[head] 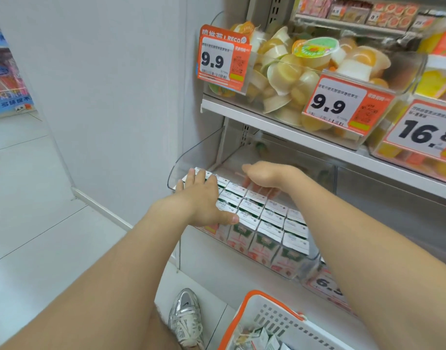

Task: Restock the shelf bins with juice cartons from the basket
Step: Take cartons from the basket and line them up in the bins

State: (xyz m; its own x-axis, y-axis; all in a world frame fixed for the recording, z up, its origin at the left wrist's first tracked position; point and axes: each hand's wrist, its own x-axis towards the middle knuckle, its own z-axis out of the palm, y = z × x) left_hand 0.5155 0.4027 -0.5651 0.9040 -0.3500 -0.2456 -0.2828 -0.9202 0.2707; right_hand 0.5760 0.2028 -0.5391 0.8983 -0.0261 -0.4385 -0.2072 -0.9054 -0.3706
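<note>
On the lower shelf (pixel 368 178) of a white shop rack I see a clear bin (pixel 191 157), tilted toward me. White tile floor (pixel 27 198), plain white wall (pixel 115 84) to the left of the rack. One level up is another clear tub of jelly cups (pixel 292 72), with orange price tags (pixel 221 61) reading 9.9 and 16.8.

The juice cartons (pixel 272 218) stand upright in the bin in tight rows. Their tops are white with small print, their sides pink and green. They fill the front and middle; the back of the bin is bare.

Left hand (pixel 204 198): flat on the carton tops at the bin's left edge, fingers straight, thumb spread out. Right hand (pixel 269 175): deeper in, wrist bent, fingers pointing down at the rear row. I cannot tell whether it grips a carton or just touches.

The basket (pixel 244 309), white with an orange rim, is at the bottom of the frame with a few loose cartons inside. A silver shoe (pixel 186 317) is beside it.
</note>
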